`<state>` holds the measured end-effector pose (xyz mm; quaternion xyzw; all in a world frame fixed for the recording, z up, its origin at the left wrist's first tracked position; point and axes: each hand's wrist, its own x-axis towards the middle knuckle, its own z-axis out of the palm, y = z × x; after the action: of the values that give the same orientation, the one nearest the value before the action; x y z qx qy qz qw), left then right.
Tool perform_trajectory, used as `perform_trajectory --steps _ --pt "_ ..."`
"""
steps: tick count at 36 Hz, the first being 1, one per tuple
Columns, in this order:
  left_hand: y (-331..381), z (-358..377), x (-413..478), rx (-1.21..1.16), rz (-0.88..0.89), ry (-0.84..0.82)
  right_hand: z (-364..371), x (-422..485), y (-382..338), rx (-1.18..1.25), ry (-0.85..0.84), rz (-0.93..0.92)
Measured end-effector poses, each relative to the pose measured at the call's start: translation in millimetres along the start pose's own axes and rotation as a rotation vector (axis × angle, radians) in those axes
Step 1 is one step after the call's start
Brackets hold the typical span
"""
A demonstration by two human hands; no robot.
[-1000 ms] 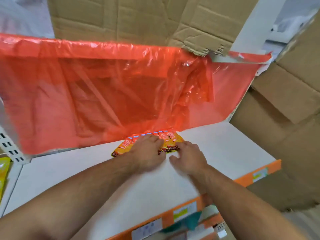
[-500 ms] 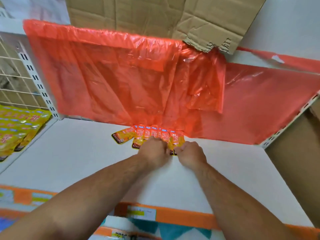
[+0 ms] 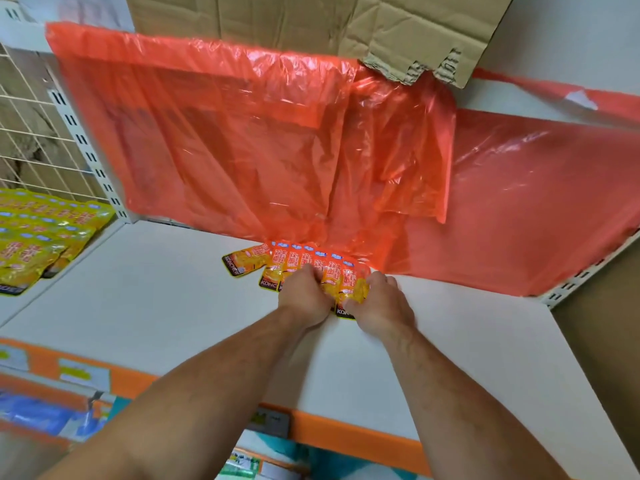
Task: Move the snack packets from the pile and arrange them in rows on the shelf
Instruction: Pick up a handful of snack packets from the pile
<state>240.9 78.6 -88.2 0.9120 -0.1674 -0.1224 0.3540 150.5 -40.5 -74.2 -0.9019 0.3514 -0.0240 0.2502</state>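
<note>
Left hand [image 3: 304, 296] and right hand [image 3: 382, 308] — fingers curled — grip snack packets [image 3: 298, 260] (fanned row) on shelf [image 3: 138, 306].

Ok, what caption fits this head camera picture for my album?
Left hand and right hand hold a row of yellow snack packets on a white shelf beside an orange plastic sheet.

Head camera, one view, wide-angle. Position: on the person's head, above the shelf [image 3: 145, 306] front. Facing: forward and down, along both forearms. Range: near; left hand [image 3: 304, 296], right hand [image 3: 381, 306] and packets [image 3: 298, 261] mid-frame.
</note>
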Motion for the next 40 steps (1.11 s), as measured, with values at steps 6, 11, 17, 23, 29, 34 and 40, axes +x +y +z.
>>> perform_trajectory --steps 6,11,17,23,29,34,40 --pt "-2 -1 0 -0.110 -0.029 0.010 -6 4 4 0.127 -0.091 0.026" --pt "0 -6 2 -0.225 -0.078 -0.044 -9 4 2 0.162 -0.135 0.016" --pt "1 -9 -2 -0.459 -0.100 -0.126 -8 4 7 0.140 -0.128 0.014" --pt "-1 -14 -5 -0.598 -0.149 -0.162 -13 2 6 0.197 -0.108 0.031" --pt "-13 -29 -15 -0.750 -0.158 -0.178 -10 -6 5 0.445 -0.103 0.079" --pt "-31 -53 -32 -0.870 -0.217 -0.190 -5 -29 -15 0.575 -0.159 0.058" --pt "-64 -105 -58 -0.845 -0.207 -0.125 11 -60 -63 0.642 -0.174 -0.021"
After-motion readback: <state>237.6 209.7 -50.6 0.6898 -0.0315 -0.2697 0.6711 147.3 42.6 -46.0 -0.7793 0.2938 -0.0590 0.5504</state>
